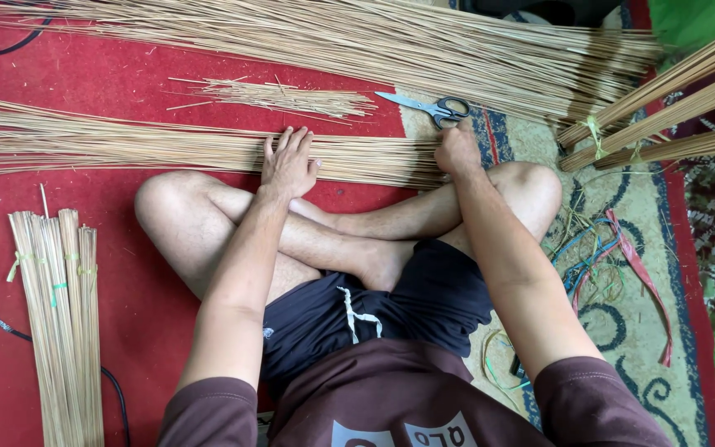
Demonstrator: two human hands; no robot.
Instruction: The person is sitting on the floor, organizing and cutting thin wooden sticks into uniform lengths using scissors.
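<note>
I sit cross-legged on the floor with a long flat layer of thin tan sticks (126,145) lying across in front of my knees. My left hand (288,162) rests palm down on the sticks near their middle, fingers spread. At the right end of the layer, my right hand (458,150) is closed around the stick ends. Steel scissors with black handles (436,108) lie just beyond my right hand. A small loose pile of short stick offcuts (291,98) sits behind the layer.
A large sheaf of long sticks (391,45) crosses the top. Tied stick bundles (664,116) lie at the right, and more tied bundles (58,314) at the lower left. Coloured strings and straps (614,257) litter the patterned rug; a black cable (10,331) runs along the red mat.
</note>
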